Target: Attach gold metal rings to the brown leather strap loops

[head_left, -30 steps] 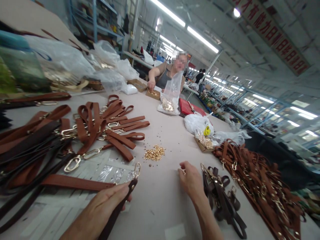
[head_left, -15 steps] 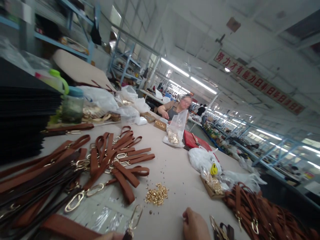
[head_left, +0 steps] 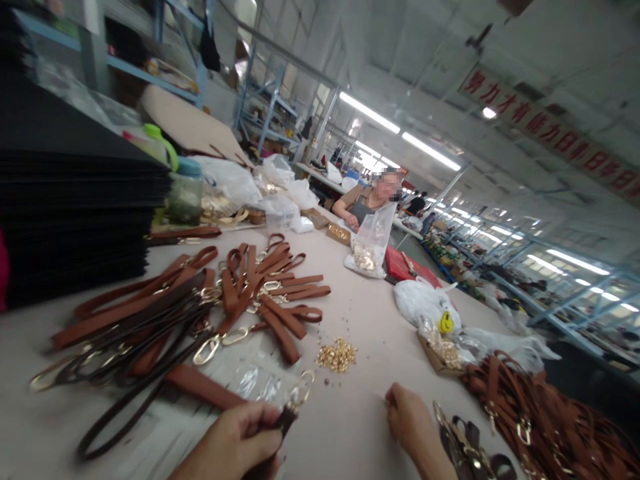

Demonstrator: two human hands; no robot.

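My left hand [head_left: 240, 440] is closed around the end of a leather strap [head_left: 289, 419], thumb and fingers pinched on its dark underside. A gold clasp [head_left: 303, 388] sticks out past the fingertips. A wide brown length of strap [head_left: 205, 388] runs to the left behind this hand; whether it is the same piece I cannot tell. My right hand [head_left: 413, 423] hovers low at or just above the tabletop, its fingers curled together; anything inside them is hidden. Between and beyond the hands lies a small heap of gold metal pieces [head_left: 338, 355], with tiny dark bits scattered around it.
Finished-looking brown straps with gold clasps [head_left: 260, 287] spread at left, beside a tall black stack [head_left: 85, 213]. More straps [head_left: 545, 420] pile up at right, near a box of gold parts [head_left: 443, 350]. Plastic bags [head_left: 367, 257] stand farther back. A person [head_left: 373, 200] sits across the table.
The view has shifted, so the table scene sits higher and farther right. My left hand has come into fuller view, still holding the strap. The right hand remains curled.
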